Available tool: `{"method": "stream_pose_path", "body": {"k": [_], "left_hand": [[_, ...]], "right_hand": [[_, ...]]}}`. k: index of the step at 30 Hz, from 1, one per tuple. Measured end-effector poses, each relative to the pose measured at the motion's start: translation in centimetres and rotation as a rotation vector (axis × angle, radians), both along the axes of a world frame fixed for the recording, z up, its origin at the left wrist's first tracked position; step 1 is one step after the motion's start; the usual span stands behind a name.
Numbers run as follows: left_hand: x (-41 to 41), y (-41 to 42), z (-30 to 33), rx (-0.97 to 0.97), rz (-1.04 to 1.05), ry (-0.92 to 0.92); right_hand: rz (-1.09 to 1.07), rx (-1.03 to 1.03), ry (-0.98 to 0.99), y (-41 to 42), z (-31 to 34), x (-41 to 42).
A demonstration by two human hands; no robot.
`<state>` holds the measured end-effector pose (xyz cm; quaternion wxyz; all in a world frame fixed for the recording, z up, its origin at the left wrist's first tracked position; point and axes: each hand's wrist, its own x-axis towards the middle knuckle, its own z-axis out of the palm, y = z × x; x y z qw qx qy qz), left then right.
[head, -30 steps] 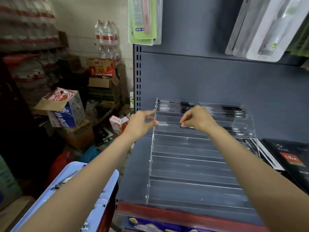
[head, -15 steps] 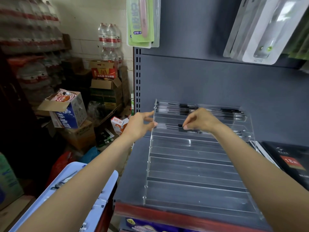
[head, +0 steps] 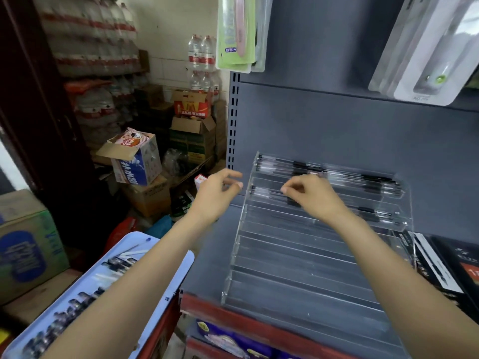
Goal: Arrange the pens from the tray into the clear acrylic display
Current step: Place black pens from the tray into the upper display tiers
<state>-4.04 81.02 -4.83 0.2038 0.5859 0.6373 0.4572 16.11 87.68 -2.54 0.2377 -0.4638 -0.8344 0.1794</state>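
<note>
The pens (head: 337,174) already placed lay in the top two rows of the display (head: 298,268), which stood tilted on the grey shelf (head: 207,255); the lower rows were bare. More pens were left in the blue tray (head: 166,275) at lower left, partly hidden under the left forearm. One pen (head: 267,193) was being set into the second row, pinched under the curled fingers of the right hand (head: 308,195). The left hand (head: 215,195) was held just off the display's left edge, its fingers loosely bent and apart, nothing in them; contact with the acrylic could not be made out.

A slip was judged possible: were the pen let go askew, it could be carried down the slope into a lower row. The light display might also be shifted by a push, since it was not seen to be steadied.
</note>
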Motion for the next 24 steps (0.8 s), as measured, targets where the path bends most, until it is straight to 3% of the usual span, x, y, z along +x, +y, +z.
{"method": "stream_pose_path", "body": {"k": [3,9,20,24], "left_hand": [[-1.8,-2.1,-0.4,0.046,0.022,0.078],[-9.5,-8.6,-3.5,0.017,0.061,0.228],[-25.8,-17.8,-17.1,-0.393,0.010,0.276],[-27.5,-19.0,-21.0,-0.539,-0.133,0.468]], "right_hand": [[0.043,0.076,0.045,-2.5,0.3,-2.4],[0.121,-0.018,0.093,-8.6,-2.2,-10.9],[0.157,-0.484,-0.157,-17.1,-17.7,-26.8],[0.119,-0.544,-0.223,-18.8,-21.9,-29.5]]}}
